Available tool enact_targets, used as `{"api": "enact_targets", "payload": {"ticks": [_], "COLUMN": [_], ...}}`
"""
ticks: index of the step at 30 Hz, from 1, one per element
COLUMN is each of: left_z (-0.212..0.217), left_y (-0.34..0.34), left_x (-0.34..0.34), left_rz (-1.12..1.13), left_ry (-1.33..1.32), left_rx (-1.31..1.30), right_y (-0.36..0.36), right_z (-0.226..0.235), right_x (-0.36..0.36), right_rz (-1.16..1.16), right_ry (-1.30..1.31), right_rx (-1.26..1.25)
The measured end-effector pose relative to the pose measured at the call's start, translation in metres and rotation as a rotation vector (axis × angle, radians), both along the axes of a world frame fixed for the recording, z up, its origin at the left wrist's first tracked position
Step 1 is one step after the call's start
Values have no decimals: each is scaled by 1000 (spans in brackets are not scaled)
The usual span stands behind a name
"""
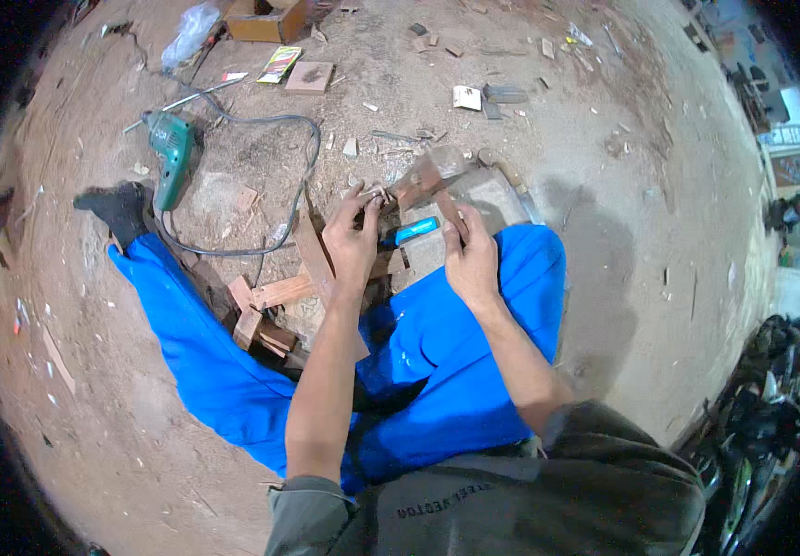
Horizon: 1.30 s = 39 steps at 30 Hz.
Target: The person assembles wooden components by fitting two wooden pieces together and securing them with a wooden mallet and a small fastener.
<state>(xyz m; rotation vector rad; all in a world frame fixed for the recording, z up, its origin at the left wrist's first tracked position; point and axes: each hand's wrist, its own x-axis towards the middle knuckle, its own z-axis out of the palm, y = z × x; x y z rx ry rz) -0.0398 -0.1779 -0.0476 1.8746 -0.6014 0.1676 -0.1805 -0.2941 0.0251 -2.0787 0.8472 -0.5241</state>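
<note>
I sit on a dusty floor in blue trousers (437, 352). My right hand (470, 257) grips the wooden handle of a hammer (437, 176) whose head is raised over the work. My left hand (353, 232) pinches a small object, perhaps a nail, against a piece of reddish wood (312, 250). A blue-handled tool (415, 230) lies between my hands on a grey stone block (492, 199). More reddish wood pieces (261, 310) are stacked by my left knee.
A green electric drill (173, 153) with a grey cable (279, 120) lies at the upper left. A cardboard box (265, 18), a plastic bag (188, 32), small packets and wood scraps litter the far floor. Motorbikes (761, 389) stand at the right edge.
</note>
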Motion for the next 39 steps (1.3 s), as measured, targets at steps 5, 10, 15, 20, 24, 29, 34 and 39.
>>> {"api": "enact_targets", "payload": {"ticks": [5,10,15,20,24,29,34,39], "left_z": [18,33,54,48,49,39,48,37], "left_y": [-1,2,-2,4,4,8,10,11], "left_x": [-11,-16,-23,-21,-21,-15,-5,12], "left_rz": [54,58,29,18,-10,1,77,-44], "left_ry": [66,-35,-64,28,32,-6,82,93], "left_rx": [83,164,323,370,413,389,580,395], "right_y": [-4,-3,-7,-7,-8,-7,-5,-10], "right_z": [-10,-8,-10,-11,-14,-15,-13,-11], "right_x": [1,2,0,0,-1,0,-2,-3], "right_rz": [8,3,9,-12,-16,11,30,38], "right_ry": [23,38,-17,-20,2,25,26,74], "right_rx": [52,60,89,58,109,67,46,122]}}
